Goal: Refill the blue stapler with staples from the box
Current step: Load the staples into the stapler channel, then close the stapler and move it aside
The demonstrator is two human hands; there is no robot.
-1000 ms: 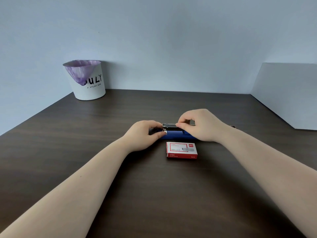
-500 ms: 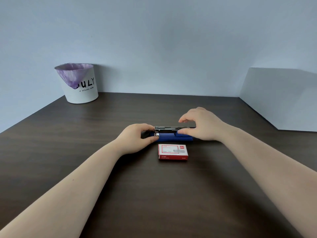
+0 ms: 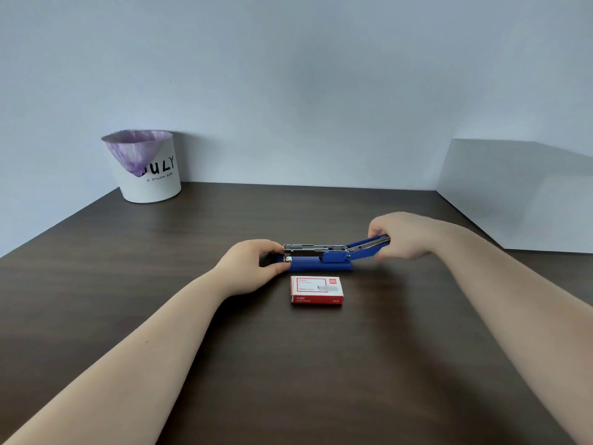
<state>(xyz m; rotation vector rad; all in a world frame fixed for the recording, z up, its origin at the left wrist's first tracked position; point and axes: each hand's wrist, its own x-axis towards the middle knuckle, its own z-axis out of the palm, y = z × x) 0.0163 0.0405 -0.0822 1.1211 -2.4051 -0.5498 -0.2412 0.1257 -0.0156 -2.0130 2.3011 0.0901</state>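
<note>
1 view only, from the person's head, facing forward and slightly down across a dark wooden table [image 3: 288, 380] toward a pale wall [image 3: 288, 75]. The wide angle bends the table edges. Both forearms run in from the bottom corners and meet near the frame's centre, at about arm's reach. A white bin [image 3: 150, 175] stands far back on the left; a white panel [image 3: 519, 194] closes the right side

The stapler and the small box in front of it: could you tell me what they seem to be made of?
Stapler: blue painted or plastic body, hard to tell; its staple channel glints like bare metal. Box: likely printed cardboard, matte red and white, with sharp folded edges.
</note>
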